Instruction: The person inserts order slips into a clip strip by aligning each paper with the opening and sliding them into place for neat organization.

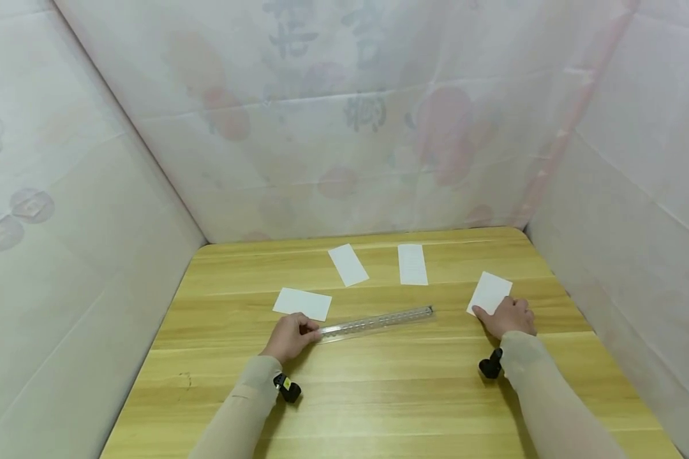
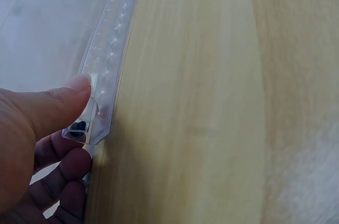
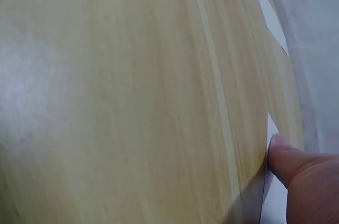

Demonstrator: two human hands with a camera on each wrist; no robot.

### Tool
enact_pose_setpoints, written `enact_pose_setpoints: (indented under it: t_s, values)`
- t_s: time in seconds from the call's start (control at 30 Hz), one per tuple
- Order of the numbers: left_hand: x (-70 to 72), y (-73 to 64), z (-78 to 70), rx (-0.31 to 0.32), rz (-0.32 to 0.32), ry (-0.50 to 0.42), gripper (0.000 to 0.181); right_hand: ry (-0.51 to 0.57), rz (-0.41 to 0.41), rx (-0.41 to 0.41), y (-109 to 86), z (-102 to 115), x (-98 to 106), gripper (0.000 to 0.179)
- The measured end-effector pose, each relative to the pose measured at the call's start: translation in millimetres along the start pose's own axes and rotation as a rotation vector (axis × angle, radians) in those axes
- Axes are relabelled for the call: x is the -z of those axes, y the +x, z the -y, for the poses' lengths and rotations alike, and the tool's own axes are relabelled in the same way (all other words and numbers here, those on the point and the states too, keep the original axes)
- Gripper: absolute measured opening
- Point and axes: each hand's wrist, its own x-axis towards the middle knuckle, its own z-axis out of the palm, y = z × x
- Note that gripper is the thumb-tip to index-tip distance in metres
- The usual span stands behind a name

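My left hand point(image 1: 289, 338) pinches the near-left end of a long clear plastic tube point(image 1: 379, 322). In the left wrist view the thumb lies on top of the tube point(image 2: 108, 60), beside a small dark plug in its end, and the other fingers curl below. Small rounded shapes run along its length. On the right side of the table, my right hand point(image 1: 511, 317) holds a white card point(image 1: 490, 290) between thumb and fingers at its near edge. In the right wrist view the thumb presses on that card point(image 3: 274, 203); the other fingers are hidden there.
A white card point(image 1: 303, 303) lies just beyond my left hand. Two more, a slanted card point(image 1: 348, 264) and an upright-lying card point(image 1: 413, 264), are near the back of the wooden table point(image 1: 379, 395). Fabric walls point(image 1: 344, 159) enclose the back and both sides.
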Motion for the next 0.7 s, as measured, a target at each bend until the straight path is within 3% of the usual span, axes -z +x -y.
enact_pose_setpoints:
  t_s: [0.23, 0.7]
  values:
    - [-0.3, -2.4, -0.3, -0.001, -0.015, 0.002, 0.006, 0.011, 0.020, 0.015, -9.2, 4, 10, 0.100]
    - [-2.3, -2.9, 2.5, -0.029, -0.034, 0.026, 0.006, 0.006, 0.025, 0.048, -8.1, -2, 15, 0.090]
